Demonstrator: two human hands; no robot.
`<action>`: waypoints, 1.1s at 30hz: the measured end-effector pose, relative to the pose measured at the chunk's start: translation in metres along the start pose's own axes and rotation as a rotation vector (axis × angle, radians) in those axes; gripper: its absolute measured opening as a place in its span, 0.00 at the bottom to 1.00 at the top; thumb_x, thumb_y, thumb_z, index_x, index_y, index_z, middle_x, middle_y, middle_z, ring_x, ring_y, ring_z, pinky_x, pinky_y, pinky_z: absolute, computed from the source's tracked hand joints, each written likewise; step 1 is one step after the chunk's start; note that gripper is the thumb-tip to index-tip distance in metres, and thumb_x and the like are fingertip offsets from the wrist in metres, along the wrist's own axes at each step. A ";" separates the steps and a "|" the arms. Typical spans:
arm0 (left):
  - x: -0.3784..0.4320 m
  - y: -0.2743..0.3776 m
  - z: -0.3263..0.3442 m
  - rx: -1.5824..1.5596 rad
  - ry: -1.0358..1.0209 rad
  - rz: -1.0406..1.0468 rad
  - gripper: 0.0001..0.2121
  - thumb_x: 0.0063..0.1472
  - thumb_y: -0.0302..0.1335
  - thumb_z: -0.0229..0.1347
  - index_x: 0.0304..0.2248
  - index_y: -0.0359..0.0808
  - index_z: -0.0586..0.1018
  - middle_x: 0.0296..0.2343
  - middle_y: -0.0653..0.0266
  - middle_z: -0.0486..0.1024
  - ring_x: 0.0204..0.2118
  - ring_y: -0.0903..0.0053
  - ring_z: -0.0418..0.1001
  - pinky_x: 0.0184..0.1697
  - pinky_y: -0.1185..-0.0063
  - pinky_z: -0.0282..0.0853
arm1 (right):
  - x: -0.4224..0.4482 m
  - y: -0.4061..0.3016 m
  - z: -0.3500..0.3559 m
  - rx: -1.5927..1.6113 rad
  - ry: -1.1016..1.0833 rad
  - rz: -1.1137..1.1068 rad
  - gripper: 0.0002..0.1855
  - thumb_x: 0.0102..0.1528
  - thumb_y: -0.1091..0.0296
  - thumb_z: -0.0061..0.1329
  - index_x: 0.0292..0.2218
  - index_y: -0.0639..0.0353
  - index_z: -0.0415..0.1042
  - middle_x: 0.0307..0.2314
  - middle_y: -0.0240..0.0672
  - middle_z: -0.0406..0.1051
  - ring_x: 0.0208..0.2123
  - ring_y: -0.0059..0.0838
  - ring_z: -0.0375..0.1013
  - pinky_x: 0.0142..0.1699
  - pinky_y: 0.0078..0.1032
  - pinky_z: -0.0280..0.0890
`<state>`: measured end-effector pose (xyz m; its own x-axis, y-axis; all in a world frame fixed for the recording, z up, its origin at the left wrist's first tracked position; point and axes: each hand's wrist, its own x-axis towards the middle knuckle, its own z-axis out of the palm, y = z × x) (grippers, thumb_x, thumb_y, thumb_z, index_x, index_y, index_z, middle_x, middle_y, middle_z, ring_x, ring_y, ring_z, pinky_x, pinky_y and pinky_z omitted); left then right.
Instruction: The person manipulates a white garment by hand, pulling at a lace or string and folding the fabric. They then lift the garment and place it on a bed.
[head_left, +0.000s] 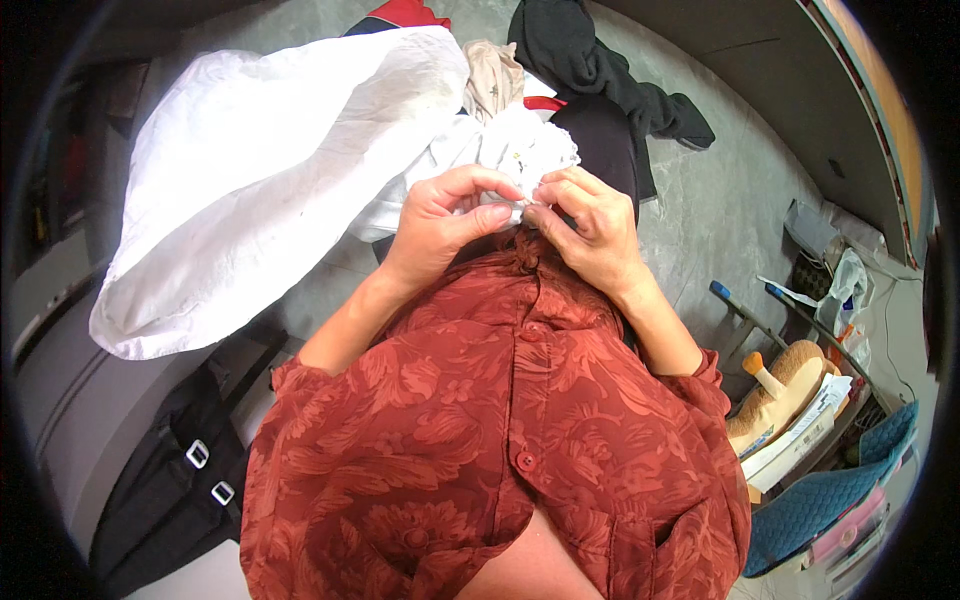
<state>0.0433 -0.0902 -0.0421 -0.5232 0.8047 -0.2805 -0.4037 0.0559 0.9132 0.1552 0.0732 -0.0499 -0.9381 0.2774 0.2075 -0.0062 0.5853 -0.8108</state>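
Note:
My left hand (450, 217) is at the middle of the view, its thumb and index finger bent towards each other at the edge of a white garment (465, 150). Whether those fingertips pinch the cloth cannot be told. Across from it, my right hand (589, 225) pinches a small gathered bit of the white cloth between thumb and fingers. The garment has a ruffled part with small dark and yellow-green marks and lies over my lap. A large white cloth (277, 180), shaped like a bag or pillowcase, spreads to the left of it.
Beyond the lap lie a beige cloth (493, 79), a red garment (409, 13) and a dark grey garment (611, 71) on the grey floor (697, 202). A black bag (165, 487) with metal buckles is at lower left. At right are a plush item (784, 390) and blue quilted fabric (825, 502).

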 end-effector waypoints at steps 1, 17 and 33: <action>-0.001 0.001 -0.002 0.051 0.007 0.048 0.05 0.53 0.20 0.55 0.32 0.32 0.76 0.26 0.70 0.72 0.27 0.88 0.67 0.30 0.90 0.61 | -0.002 0.001 -0.002 -0.001 0.032 -0.008 0.07 0.42 0.73 0.54 0.23 0.62 0.68 0.21 0.36 0.69 0.23 0.32 0.71 0.28 0.25 0.65; 0.001 0.010 0.009 -0.095 -0.024 -0.113 0.15 0.50 0.20 0.58 0.39 0.33 0.70 0.34 0.67 0.71 0.36 0.86 0.67 0.39 0.88 0.61 | 0.001 -0.015 -0.018 0.903 -0.025 0.623 0.02 0.51 0.74 0.46 0.28 0.62 0.66 0.20 0.29 0.69 0.16 0.10 0.62 0.20 0.08 0.50; 0.004 0.006 0.010 -0.089 0.106 -0.061 0.10 0.56 0.18 0.42 0.37 0.30 0.73 0.25 0.73 0.69 0.25 0.90 0.62 0.30 0.89 0.58 | 0.001 -0.006 -0.017 0.885 -0.048 0.794 0.05 0.49 0.74 0.42 0.23 0.62 0.66 0.15 0.30 0.66 0.12 0.13 0.58 0.18 0.11 0.48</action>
<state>0.0465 -0.0811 -0.0348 -0.5698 0.7344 -0.3687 -0.5000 0.0462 0.8648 0.1604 0.0829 -0.0355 -0.7993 0.2851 -0.5291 0.3632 -0.4722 -0.8032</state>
